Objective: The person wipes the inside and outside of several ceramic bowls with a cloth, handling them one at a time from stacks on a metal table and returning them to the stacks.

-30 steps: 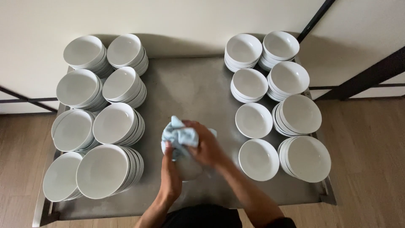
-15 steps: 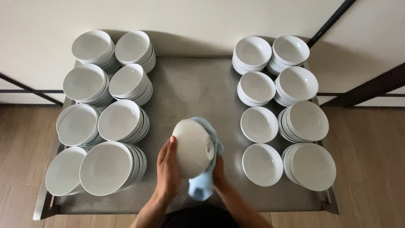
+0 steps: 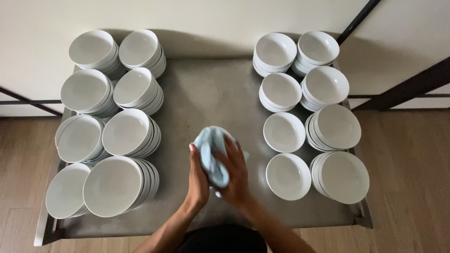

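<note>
Over the middle front of a grey metal table (image 3: 211,89), both my hands are closed around a light blue cloth (image 3: 211,152) that wraps a white bowl. The cloth hides the bowl almost entirely. My left hand (image 3: 198,180) grips the bundle from the left side. On top of the cloth lies my right hand (image 3: 236,173), its fingers spread over it and pressing it against the bowl. The nearest bowls are two single white bowls (image 3: 283,132) just to the right.
Several stacks of white bowls (image 3: 126,133) fill the table's left side, the front ones (image 3: 112,186) leaning. More bowl stacks (image 3: 335,126) line the right side. A pale wall runs behind the table, with wooden floor (image 3: 412,178) on both sides.
Half a second ago the bowl was tilted up, its white face showing and the cloth under it. Now the cloth covers the bowl and my right hand lies over it.
</note>
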